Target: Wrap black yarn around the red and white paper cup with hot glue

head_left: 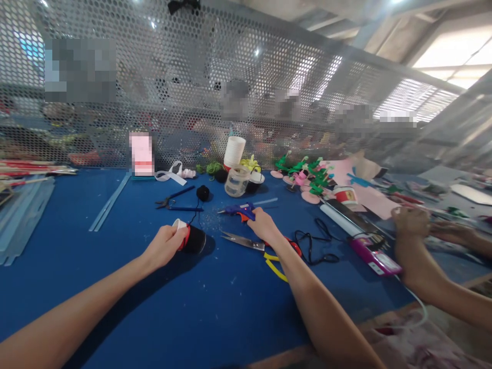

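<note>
My left hand (165,245) is closed round a paper cup (195,240) lying on its side, its lower part wrapped in black yarn above a red band. A strand runs from the cup to a small black yarn ball (203,192). In my right hand (264,224) is a blue glue gun (234,209) with an orange trigger, its nozzle pointing left towards the cup. Beneath my right forearm lie yellow-handled scissors (246,242), blades partly apart. Blue-handled pliers (169,201) rest open behind the cup.
A clear plastic jar (236,183), stacked white cups (234,150) and green-leaved craft pieces (317,177) stand along the perforated metal screen (184,118). A purple power strip (374,256) and black cord (307,238) lie right, near another person's hand (411,225). Blue strips (28,215) lie left.
</note>
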`<action>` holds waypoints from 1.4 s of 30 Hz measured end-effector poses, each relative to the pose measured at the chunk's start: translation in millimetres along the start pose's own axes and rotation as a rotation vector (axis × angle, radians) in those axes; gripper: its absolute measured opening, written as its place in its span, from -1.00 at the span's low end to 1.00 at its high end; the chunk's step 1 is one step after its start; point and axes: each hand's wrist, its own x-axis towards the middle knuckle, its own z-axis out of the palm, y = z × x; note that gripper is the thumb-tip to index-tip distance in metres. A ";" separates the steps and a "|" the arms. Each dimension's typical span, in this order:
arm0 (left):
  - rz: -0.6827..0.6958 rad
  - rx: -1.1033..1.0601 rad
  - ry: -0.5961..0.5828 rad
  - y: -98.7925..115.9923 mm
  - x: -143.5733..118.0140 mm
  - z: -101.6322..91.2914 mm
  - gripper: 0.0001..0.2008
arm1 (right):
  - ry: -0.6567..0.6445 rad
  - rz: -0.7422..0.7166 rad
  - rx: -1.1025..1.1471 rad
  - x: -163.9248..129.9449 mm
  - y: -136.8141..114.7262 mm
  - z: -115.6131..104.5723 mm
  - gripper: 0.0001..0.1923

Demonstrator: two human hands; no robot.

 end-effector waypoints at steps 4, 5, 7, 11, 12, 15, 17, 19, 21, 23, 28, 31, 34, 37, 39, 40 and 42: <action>0.011 0.004 0.006 -2.2 1.9 -1.2 -0.69 | -0.014 -0.005 0.139 -12.7 -13.2 -12.9 -0.68; 0.010 0.005 0.002 -2.8 2.5 -1.2 -0.69 | -0.046 -0.018 0.192 -17.6 -17.7 -16.0 -0.69; -0.005 0.003 -0.004 -3.3 3.6 -1.2 -0.69 | -0.200 -0.036 0.379 -28.8 -27.4 -20.4 -0.77; -0.027 -0.019 -0.003 -2.4 4.3 -1.9 -0.70 | -0.348 -0.107 0.598 -52.3 -46.8 -21.1 -0.77; -0.026 -0.024 -0.004 -2.2 4.5 -2.3 -0.71 | -0.365 -0.124 0.596 -57.6 -51.2 -20.4 -0.78; -0.025 -0.048 -0.016 -2.0 5.7 -3.4 -0.71 | -0.408 -0.123 0.519 -71.0 -61.3 -18.0 -0.77; -0.041 -0.076 -0.024 -1.8 6.8 -3.6 -0.71 | -0.396 -0.119 0.436 -77.6 -64.8 -16.3 -0.77; -0.056 -0.100 -0.028 -1.4 7.9 -3.4 -0.71 | -0.362 -0.144 0.349 -82.0 -65.9 -14.4 -0.76; -0.055 -0.119 -0.026 -0.7 8.6 -3.1 -0.70 | -0.318 -0.204 0.279 -84.4 -65.4 -12.1 -0.75; -0.049 -0.135 -0.025 -0.3 9.0 -2.9 -0.71 | -0.279 -0.282 0.240 -85.1 -64.4 -9.9 -0.77; -0.047 -0.180 -0.025 -2.2 9.9 -2.7 -0.71 | -0.217 -0.465 0.164 -84.1 -63.1 -7.5 -0.85; -0.061 -0.188 -0.025 -3.3 10.6 -2.3 -0.71 | -0.202 -0.506 0.118 -84.9 -65.3 -9.4 -0.89; -0.070 -0.178 -0.020 -2.9 10.8 -1.8 -0.72 | -0.203 -0.527 0.088 -87.4 -69.4 -13.2 -0.94; -0.081 -0.184 -0.013 -2.0 10.6 -1.6 -0.72 | -0.195 -0.517 0.065 -90.1 -72.8 -16.6 -0.94; -0.084 -0.186 -0.011 -1.5 10.5 -1.6 -0.72 | -0.194 -0.517 0.056 -91.4 -73.8 -17.5 -0.93; -0.084 -0.184 -0.010 -1.3 10.5 -1.6 -0.71 | -0.196 -0.526 0.052 -91.8 -74.0 -17.6 -0.92; -0.079 -0.173 -0.012 -1.1 10.6 -1.6 -0.71 | -0.204 -0.552 0.049 -92.3 -73.9 -17.3 -0.92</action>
